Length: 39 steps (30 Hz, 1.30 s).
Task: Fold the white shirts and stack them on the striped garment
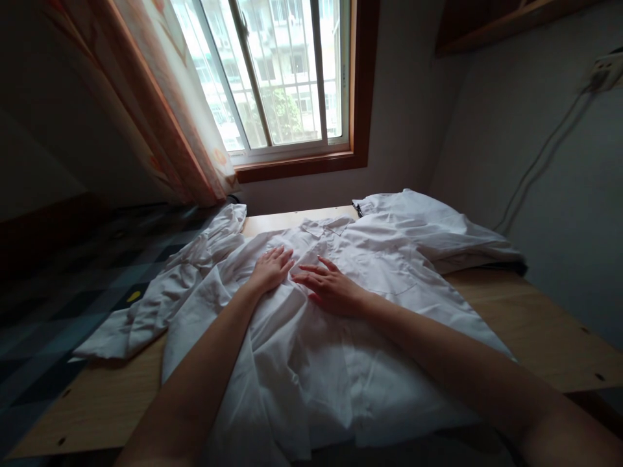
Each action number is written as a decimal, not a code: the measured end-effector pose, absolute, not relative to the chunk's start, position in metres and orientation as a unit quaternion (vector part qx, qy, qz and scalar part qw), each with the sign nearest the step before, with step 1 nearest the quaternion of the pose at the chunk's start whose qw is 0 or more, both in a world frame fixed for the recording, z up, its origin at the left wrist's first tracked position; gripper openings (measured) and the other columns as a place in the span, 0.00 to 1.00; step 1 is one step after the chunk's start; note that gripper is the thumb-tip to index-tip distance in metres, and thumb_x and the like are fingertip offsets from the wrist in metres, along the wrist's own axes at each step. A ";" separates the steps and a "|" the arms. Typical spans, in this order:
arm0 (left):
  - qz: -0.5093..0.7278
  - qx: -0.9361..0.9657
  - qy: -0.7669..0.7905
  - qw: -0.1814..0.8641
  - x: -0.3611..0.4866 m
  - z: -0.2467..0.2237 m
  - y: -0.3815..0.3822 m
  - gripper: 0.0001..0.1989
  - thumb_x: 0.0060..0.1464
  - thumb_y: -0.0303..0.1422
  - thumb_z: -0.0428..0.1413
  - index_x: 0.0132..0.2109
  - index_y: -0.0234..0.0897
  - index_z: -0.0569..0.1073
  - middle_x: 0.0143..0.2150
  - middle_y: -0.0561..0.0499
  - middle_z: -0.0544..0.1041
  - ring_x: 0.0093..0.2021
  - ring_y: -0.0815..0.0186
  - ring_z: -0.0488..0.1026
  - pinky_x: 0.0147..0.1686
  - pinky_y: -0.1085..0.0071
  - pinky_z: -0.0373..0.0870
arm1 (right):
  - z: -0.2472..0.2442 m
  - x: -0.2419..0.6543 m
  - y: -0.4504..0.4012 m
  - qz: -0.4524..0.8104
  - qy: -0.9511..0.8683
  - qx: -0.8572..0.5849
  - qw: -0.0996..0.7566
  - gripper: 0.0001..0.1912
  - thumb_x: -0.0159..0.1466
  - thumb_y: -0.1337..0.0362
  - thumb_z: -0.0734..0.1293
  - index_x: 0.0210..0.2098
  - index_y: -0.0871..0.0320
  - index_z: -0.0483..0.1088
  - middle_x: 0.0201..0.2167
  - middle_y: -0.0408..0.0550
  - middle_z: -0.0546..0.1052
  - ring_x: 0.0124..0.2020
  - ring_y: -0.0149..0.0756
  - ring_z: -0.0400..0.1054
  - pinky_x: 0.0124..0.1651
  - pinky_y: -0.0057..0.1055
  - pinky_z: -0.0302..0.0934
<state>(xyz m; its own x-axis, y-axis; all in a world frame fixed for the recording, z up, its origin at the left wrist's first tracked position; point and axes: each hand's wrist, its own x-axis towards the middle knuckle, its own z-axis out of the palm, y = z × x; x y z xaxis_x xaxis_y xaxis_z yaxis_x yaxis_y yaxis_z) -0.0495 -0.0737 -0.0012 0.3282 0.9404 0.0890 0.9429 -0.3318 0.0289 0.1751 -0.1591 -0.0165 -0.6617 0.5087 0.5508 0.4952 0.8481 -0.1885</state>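
Around the shirt [389,272]: at its far side, a window [287,71] in a brown frame; beyond its left sleeve edge, a curtain [160,97]. Left of the shirt, a checked bedcover [63,292] with one sleeve lying partly over it. Right of the shirt, a wall socket [606,71] with a hanging cord [540,146]. On the shirt's far right, a bunched white cloth part with a dark edge. Both forearms cross the shirt's near part, covering some of it.

Shirt: white, on the wooden tabletop [525,318], collar toward the window, hem toward the person; long axis running near to far.

Left hand [273,269]: flat on the shirt, fingers slightly apart. Right hand [333,285]: on the shirt, fingers spread, clamped on nothing.
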 end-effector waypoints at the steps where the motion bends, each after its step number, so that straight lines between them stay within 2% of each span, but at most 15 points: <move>1: -0.047 -0.816 -0.576 0.015 -0.050 -0.002 -0.073 0.27 0.68 0.47 0.42 0.68 0.44 0.64 0.73 0.47 0.58 0.73 0.56 0.52 0.69 0.55 0.48 | -0.017 0.174 -0.159 0.009 -0.914 -0.274 0.299 0.25 0.66 0.71 0.65 0.63 0.54 0.65 0.62 0.50 0.72 0.67 0.39 0.58 0.73 0.50 0.32; 4: -0.047 -0.818 -0.573 0.019 -0.051 -0.003 -0.072 0.27 0.68 0.47 0.41 0.68 0.43 0.64 0.73 0.47 0.58 0.73 0.56 0.52 0.69 0.54 0.48 | -0.016 0.173 -0.159 -0.009 -0.919 -0.272 0.284 0.23 0.66 0.71 0.65 0.60 0.52 0.69 0.59 0.48 0.74 0.66 0.39 0.59 0.73 0.49 0.33; 8: -0.040 -0.817 -0.575 0.017 -0.049 0.000 -0.075 0.28 0.68 0.47 0.41 0.68 0.42 0.64 0.73 0.45 0.58 0.72 0.56 0.53 0.69 0.55 0.48 | -0.015 0.174 -0.159 -0.040 -0.923 -0.259 0.282 0.14 0.66 0.71 0.67 0.50 0.52 0.76 0.53 0.46 0.78 0.62 0.41 0.64 0.72 0.48 0.38; 13: -0.028 -0.818 -0.574 0.017 -0.048 0.003 -0.077 0.29 0.68 0.47 0.40 0.69 0.41 0.63 0.73 0.45 0.57 0.73 0.56 0.52 0.69 0.56 0.48 | -0.010 0.178 -0.160 -0.073 -0.921 -0.233 0.303 0.08 0.66 0.70 0.68 0.41 0.52 0.78 0.46 0.44 0.81 0.56 0.38 0.68 0.70 0.44 0.42; 17: -0.021 -0.817 -0.575 0.016 -0.048 0.002 -0.075 0.29 0.68 0.46 0.40 0.69 0.40 0.62 0.73 0.45 0.58 0.73 0.57 0.52 0.69 0.57 0.47 | -0.003 0.184 -0.161 -0.087 -0.928 -0.218 0.290 0.06 0.66 0.68 0.69 0.35 0.53 0.78 0.39 0.44 0.82 0.48 0.37 0.70 0.63 0.40 0.50; 22: -0.014 -0.812 -0.583 0.015 -0.048 0.002 -0.074 0.29 0.68 0.47 0.40 0.69 0.42 0.62 0.73 0.45 0.56 0.73 0.56 0.52 0.69 0.57 0.47 | 0.008 0.197 -0.165 -0.064 -0.941 -0.201 0.265 0.06 0.66 0.68 0.69 0.33 0.55 0.78 0.38 0.45 0.82 0.46 0.37 0.72 0.55 0.36 0.57; 28: -0.022 -0.816 -0.578 0.016 -0.048 0.003 -0.076 0.29 0.67 0.48 0.39 0.69 0.43 0.62 0.73 0.46 0.57 0.73 0.55 0.53 0.69 0.55 0.48 | 0.021 0.212 -0.173 0.027 -0.931 -0.213 0.294 0.07 0.62 0.71 0.67 0.33 0.55 0.76 0.47 0.47 0.81 0.56 0.40 0.69 0.56 0.37 0.60; 30: -0.025 -0.815 -0.578 0.017 -0.048 0.003 -0.076 0.29 0.67 0.47 0.40 0.69 0.43 0.63 0.73 0.46 0.57 0.72 0.55 0.53 0.69 0.55 0.49 | 0.024 0.213 -0.174 0.063 -0.931 -0.217 0.288 0.07 0.61 0.72 0.66 0.33 0.54 0.75 0.45 0.47 0.81 0.52 0.38 0.71 0.54 0.34 0.61; 32: -0.026 -0.812 -0.582 0.015 -0.048 0.003 -0.075 0.29 0.67 0.47 0.40 0.69 0.43 0.63 0.73 0.45 0.57 0.72 0.54 0.53 0.68 0.54 0.49 | 0.025 0.214 -0.175 0.089 -0.930 -0.233 0.270 0.07 0.62 0.71 0.65 0.34 0.54 0.74 0.38 0.47 0.81 0.43 0.36 0.73 0.48 0.32 0.63; 35: -0.027 -0.808 -0.588 0.009 -0.047 0.002 -0.075 0.29 0.67 0.48 0.41 0.69 0.43 0.62 0.73 0.44 0.56 0.73 0.52 0.52 0.68 0.51 0.50 | 0.023 0.213 -0.175 0.100 -0.924 -0.271 0.253 0.07 0.65 0.69 0.63 0.32 0.55 0.72 0.30 0.45 0.77 0.32 0.34 0.69 0.39 0.29 0.60; 39: -0.026 -0.805 -0.593 0.008 -0.047 0.001 -0.074 0.29 0.67 0.48 0.41 0.69 0.44 0.62 0.73 0.44 0.56 0.73 0.52 0.52 0.68 0.50 0.50 | 0.023 0.212 -0.175 0.102 -0.911 -0.294 0.272 0.10 0.68 0.66 0.61 0.30 0.56 0.67 0.28 0.44 0.74 0.29 0.32 0.64 0.34 0.27 0.55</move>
<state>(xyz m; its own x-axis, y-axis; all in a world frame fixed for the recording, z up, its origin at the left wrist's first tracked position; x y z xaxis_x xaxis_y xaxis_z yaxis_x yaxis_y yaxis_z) -0.0471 -0.0740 0.0015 0.2955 0.9539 0.0516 0.9548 -0.2967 0.0170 0.2119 -0.1752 0.0226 -0.6791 0.5911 0.4353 0.4805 0.8062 -0.3452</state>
